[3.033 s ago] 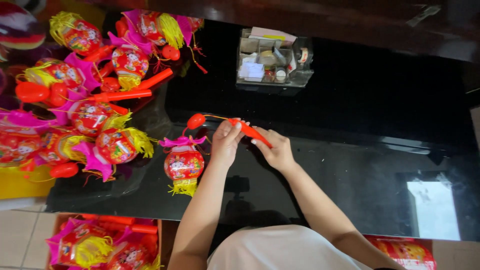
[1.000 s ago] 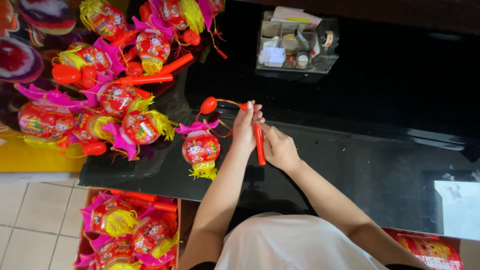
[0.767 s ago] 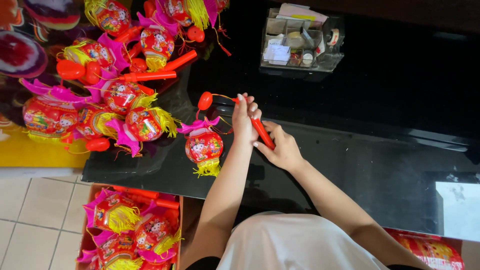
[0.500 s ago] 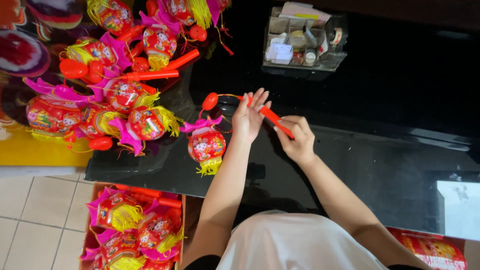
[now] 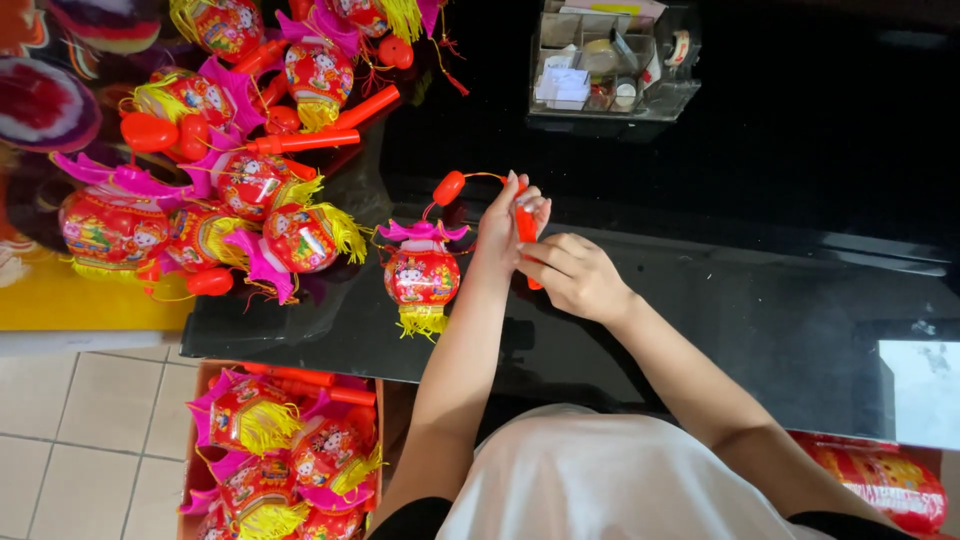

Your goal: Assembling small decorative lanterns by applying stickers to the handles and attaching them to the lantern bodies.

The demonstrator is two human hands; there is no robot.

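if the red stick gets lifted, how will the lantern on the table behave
The lantern probably dangles and swings, since only a thin wire joins it to the stick both hands hold. It looks hollow, so likely light. Its yellow fringe should flop.

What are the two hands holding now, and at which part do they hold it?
Both hands, left hand and right hand, hold the red handle stick of a toy lantern. The lantern body lies untouched on the black table.
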